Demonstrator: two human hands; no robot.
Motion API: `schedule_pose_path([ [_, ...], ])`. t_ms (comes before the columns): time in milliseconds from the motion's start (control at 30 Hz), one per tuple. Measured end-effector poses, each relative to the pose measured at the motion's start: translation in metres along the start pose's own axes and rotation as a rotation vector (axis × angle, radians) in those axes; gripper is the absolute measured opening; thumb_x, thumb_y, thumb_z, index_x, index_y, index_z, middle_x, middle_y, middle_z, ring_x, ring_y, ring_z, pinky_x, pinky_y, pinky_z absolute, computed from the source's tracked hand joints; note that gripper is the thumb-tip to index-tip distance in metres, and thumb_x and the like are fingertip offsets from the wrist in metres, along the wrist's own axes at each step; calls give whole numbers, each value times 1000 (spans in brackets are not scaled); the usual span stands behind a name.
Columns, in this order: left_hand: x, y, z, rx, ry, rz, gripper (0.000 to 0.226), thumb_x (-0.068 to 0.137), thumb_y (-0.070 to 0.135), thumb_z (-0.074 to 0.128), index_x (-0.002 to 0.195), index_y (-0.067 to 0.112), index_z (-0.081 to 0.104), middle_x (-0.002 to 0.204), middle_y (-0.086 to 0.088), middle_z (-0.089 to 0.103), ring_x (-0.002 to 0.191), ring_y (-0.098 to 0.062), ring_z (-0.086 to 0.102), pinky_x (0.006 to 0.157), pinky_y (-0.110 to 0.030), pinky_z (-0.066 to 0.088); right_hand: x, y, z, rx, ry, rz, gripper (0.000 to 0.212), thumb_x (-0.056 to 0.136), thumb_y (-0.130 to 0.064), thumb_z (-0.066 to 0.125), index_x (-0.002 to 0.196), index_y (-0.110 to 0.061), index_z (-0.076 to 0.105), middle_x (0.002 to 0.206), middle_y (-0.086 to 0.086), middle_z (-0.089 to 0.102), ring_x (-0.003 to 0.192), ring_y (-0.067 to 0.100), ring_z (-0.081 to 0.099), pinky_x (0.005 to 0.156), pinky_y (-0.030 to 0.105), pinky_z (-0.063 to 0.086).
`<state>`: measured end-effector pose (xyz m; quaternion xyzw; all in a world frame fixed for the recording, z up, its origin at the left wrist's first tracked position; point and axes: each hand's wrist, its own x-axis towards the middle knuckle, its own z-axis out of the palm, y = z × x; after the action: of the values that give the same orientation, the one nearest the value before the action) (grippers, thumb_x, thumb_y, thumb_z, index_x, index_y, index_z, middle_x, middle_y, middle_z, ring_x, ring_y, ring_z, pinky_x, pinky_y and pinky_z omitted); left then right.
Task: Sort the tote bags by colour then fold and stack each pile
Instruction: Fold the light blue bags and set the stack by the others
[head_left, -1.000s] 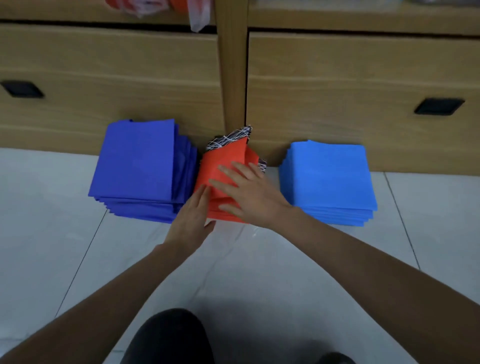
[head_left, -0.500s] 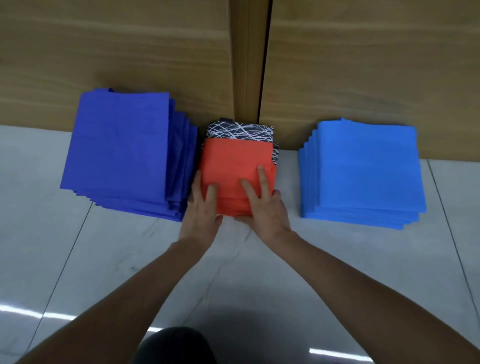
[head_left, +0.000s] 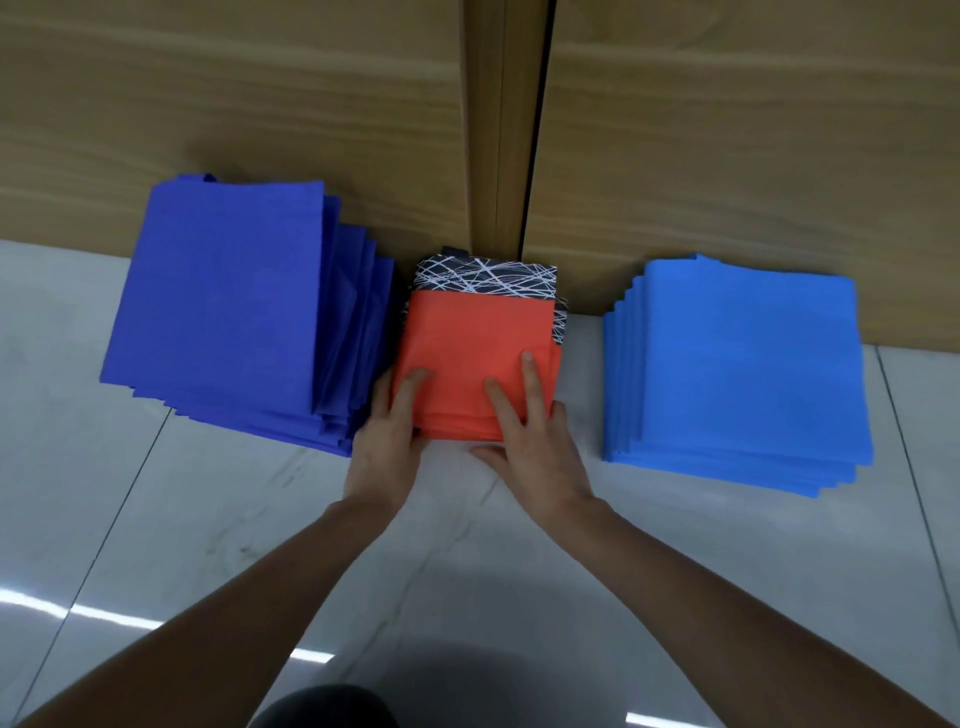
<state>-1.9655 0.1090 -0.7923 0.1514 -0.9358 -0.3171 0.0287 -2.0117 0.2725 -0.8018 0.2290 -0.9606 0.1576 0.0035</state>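
- Here, both hands lie on the orange-red stack (head_left: 478, 343) of folded tote bags, side by side but not touching each other.
- The left hand (head_left: 387, 441) covers the stack's near left corner, with straight fingers flat on top and the thumb against the near edge.
- The right hand (head_left: 530, 441) rests near the near right corner, with two fingers stretched flat across the top and the thumb lying along the near edge at the floor (head_left: 467, 545).
- Under the orange-red bags, a black bag with white lines (head_left: 488, 278) pokes out at the far side and far right corner.
- To the left, just beside this pile, sits the dark blue stack (head_left: 218, 296), its layers fanned out to the right.
- To the right, apart from it, sits the light blue stack (head_left: 743, 358), stepped at its left and near edges.
- All three piles stand on pale floor tiles against the wooden fronts (head_left: 260, 104), with the middle pile at the post (head_left: 498, 130) between them.
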Motion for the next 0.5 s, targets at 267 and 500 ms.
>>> schedule_pose_path([
  [267,3,12,11,10,77,-73,60,71,-16,52,119,18,39,133,-11,31,90,-38,55,72,-42,48,-1,-13,-10,-72,-28,89,62,54,-36,89,109,-22,64,136,17,50,83,42,64,45,41,53],
  [500,-26,34,-7,39,66,-13,68,78,-14,50,132,25,35,153,-17,3,136,-41,21,104,-50,36,-14,-9,-46,-168,85,-33,69,73,-55,68,128,-23,42,142,18,44,126,45,43,96,62,37],
])
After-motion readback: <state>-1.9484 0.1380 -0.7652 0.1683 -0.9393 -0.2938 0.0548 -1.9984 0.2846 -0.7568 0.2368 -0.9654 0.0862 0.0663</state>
